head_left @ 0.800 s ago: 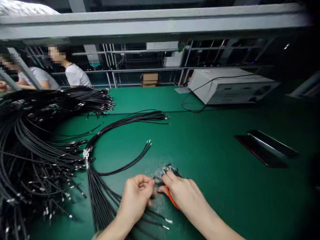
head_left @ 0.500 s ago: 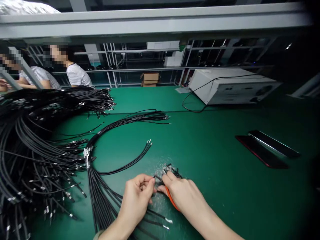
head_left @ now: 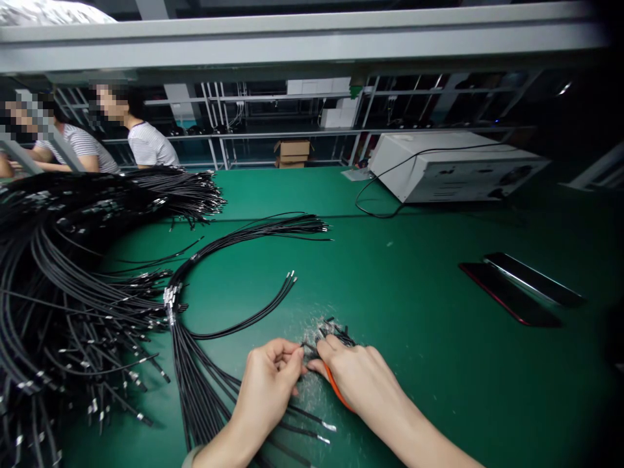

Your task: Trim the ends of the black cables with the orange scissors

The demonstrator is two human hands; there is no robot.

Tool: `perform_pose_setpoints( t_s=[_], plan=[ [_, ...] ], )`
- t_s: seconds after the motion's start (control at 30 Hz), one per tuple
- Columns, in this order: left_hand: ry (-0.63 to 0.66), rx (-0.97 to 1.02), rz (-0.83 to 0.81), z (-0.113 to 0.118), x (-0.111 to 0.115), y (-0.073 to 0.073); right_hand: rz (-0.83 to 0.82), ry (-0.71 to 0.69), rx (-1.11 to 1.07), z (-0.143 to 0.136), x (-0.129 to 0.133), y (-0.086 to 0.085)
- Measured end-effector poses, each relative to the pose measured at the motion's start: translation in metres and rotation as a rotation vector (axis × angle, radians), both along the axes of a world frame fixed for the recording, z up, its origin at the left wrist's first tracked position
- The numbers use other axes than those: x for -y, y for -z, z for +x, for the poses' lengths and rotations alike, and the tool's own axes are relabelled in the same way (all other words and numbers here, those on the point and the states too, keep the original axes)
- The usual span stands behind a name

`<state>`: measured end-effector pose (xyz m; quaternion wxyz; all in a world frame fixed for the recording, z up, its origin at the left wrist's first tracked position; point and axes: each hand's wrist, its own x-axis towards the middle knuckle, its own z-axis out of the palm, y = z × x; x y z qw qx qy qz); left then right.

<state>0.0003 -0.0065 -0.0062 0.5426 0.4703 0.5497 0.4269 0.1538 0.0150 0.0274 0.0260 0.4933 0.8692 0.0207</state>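
Observation:
My left hand is closed in a pinch on a thin black cable, whose tip points toward my right hand. My right hand is wrapped round an orange-handled tool; its working end is hidden under the fingers. Small black offcuts and clear shavings lie beyond and between the hands. A banded bundle of black cables runs beside and under my left forearm. Two cables with silvery ends stick out to the right of my left wrist.
A large heap of black cables fills the left side. Two flat dark devices lie at the right. Behind them stands a white metal box with a black cord. Two people in striped shirts sit at the far left.
Both hands keep almost the same place and hold. A small pale fleck now shows on the green surface beyond the hands. The person at the far left has shifted slightly.

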Motion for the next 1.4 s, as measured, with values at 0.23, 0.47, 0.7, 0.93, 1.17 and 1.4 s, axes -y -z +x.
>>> perform_pose_setpoints(
  t_s=[0.23, 0.47, 0.7, 0.93, 1.17, 1.4],
  plan=[
    [-0.011, 0.016, -0.001, 0.000, -0.002, -0.003, 0.008, -0.020, -0.012, 0.001, -0.003, 0.004],
    [-0.006, 0.067, -0.004, -0.002, -0.004, -0.004, -0.048, 0.033, -0.158, 0.009, -0.008, 0.004],
    [0.017, 0.124, 0.014, -0.001, -0.005, -0.004, -0.648, 0.342, -1.062, 0.004, -0.013, 0.004],
    [0.078, 0.134, -0.005, -0.008, -0.005, -0.008, -0.774, 0.332, -1.311, -0.005, -0.006, 0.000],
    [0.189, 0.251, -0.041, -0.015, -0.008, -0.018, -0.804, 0.255, -1.340, -0.002, -0.005, -0.001],
    [0.299, 0.214, -0.067, -0.023, -0.006, -0.028, -0.995, 0.122, -1.316, 0.008, -0.011, -0.005]
  ],
)
